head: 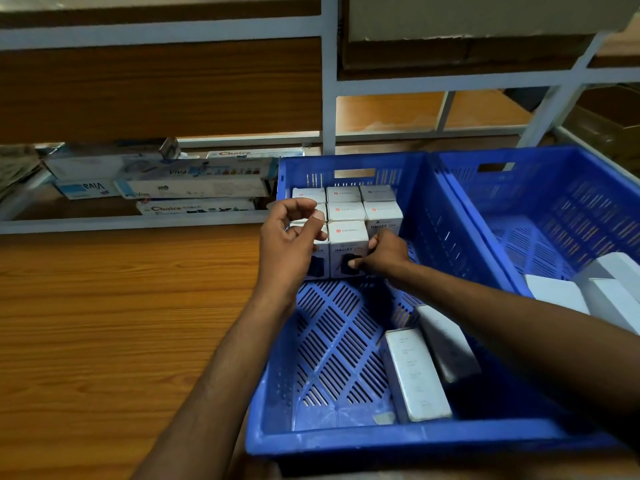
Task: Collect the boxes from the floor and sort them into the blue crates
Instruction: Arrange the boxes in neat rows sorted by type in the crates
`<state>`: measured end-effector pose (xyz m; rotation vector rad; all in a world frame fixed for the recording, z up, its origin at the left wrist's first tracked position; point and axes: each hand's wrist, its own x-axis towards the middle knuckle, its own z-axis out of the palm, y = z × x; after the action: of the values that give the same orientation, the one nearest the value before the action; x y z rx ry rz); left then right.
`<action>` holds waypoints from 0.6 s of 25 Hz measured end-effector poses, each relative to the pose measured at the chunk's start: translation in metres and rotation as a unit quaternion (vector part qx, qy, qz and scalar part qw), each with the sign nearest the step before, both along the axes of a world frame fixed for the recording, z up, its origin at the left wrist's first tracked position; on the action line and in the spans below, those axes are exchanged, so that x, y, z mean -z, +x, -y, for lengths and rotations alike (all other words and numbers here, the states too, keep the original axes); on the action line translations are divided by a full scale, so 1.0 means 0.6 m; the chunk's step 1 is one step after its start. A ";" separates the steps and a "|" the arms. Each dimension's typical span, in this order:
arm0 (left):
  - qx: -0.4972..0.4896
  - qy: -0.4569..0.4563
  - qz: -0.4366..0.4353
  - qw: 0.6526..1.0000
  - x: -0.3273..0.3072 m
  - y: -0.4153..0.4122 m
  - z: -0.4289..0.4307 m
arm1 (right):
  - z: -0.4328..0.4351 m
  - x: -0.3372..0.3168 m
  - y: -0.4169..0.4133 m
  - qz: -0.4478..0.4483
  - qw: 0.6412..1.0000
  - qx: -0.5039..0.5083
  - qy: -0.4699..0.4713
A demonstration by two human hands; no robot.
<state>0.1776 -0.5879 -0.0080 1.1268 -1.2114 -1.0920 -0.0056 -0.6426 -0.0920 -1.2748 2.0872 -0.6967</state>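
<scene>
Left hand [290, 239] loosely curled, right hand [385, 255] gripping a box [347, 243].

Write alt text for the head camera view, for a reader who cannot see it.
The right hand grips a white box among stacked boxes at the far end of a blue crate; the left hand hovers beside it, fingers loosely curled. A second crate stands alongside.
</scene>
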 end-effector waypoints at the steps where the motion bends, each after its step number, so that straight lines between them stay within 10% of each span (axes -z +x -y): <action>1: 0.011 -0.002 0.012 1.000 0.001 -0.001 -0.001 | 0.000 -0.009 -0.004 -0.013 1.000 -0.003 0.017; 7: 0.194 -0.003 0.188 0.963 0.030 -0.009 -0.007 | -0.024 -0.058 -0.039 -0.031 0.980 -0.130 0.148; 13: 0.371 -0.022 0.421 0.827 0.053 -0.009 -0.013 | -0.120 -0.077 -0.051 -0.145 0.820 -0.452 0.321; 15: 0.394 0.007 0.473 0.788 0.055 -0.008 -0.014 | -0.112 -0.065 -0.055 -0.150 0.826 -0.455 0.297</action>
<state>0.1728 -0.5797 -0.0409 1.2387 -2.6482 -1.1204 -0.0383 -0.5751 -0.0527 -1.7929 1.4038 0.5677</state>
